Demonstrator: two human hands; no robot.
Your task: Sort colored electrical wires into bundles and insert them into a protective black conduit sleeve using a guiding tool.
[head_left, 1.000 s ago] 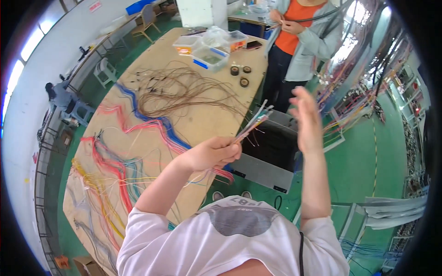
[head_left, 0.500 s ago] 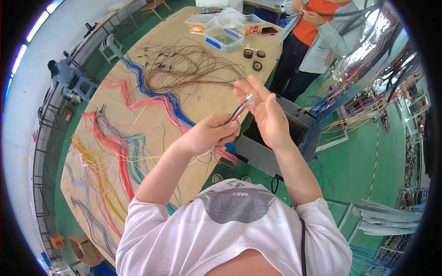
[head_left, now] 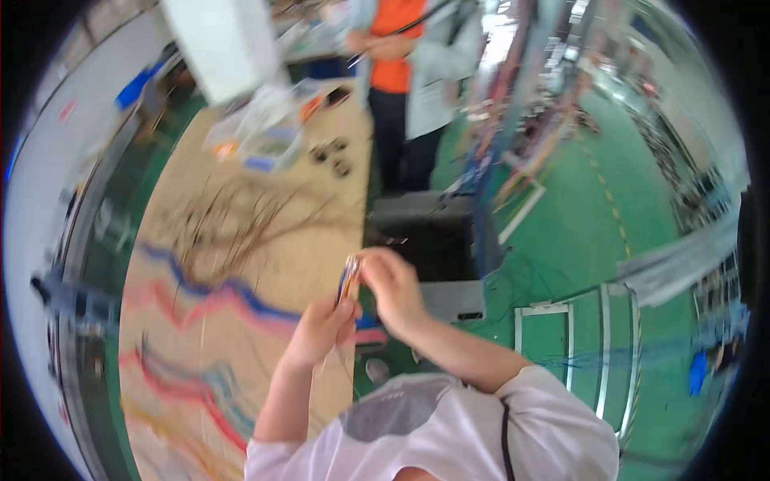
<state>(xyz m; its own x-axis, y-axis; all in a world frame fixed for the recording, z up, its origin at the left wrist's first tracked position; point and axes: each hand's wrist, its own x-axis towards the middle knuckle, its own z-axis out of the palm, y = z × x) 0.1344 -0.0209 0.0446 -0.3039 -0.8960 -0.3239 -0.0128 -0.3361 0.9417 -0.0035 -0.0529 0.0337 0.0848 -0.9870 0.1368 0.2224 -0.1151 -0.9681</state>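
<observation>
A short bundle of thin wires point(head_left: 346, 282), blue, orange and white with shiny metal ends, stands upright in front of me. My left hand point(head_left: 322, 330) is closed round its lower part. At the top, the bent fingers of my right hand point(head_left: 393, 290) close in on the metal ends; blur hides the exact contact. Pale wire tails hang below my left hand. On the wooden table point(head_left: 321, 240) to the left lie long blue wires point(head_left: 241, 290), pink wires point(head_left: 164, 309), red wires point(head_left: 180, 391) and a tangle of brown wires point(head_left: 241, 228).
Clear plastic boxes point(head_left: 273, 148) and black tape rolls point(head_left: 341, 167) sit at the table's far end. A grey bin point(head_left: 453, 301) stands beyond my right hand. Another person in an orange top point(head_left: 397, 20) stands behind it. Hanging wires point(head_left: 513, 104) and a metal frame point(head_left: 601, 353) are at right.
My right hand has gone from open and apart to bent fingers at the wire ends. The view has swung right and blurred. The left hand keeps its hold.
</observation>
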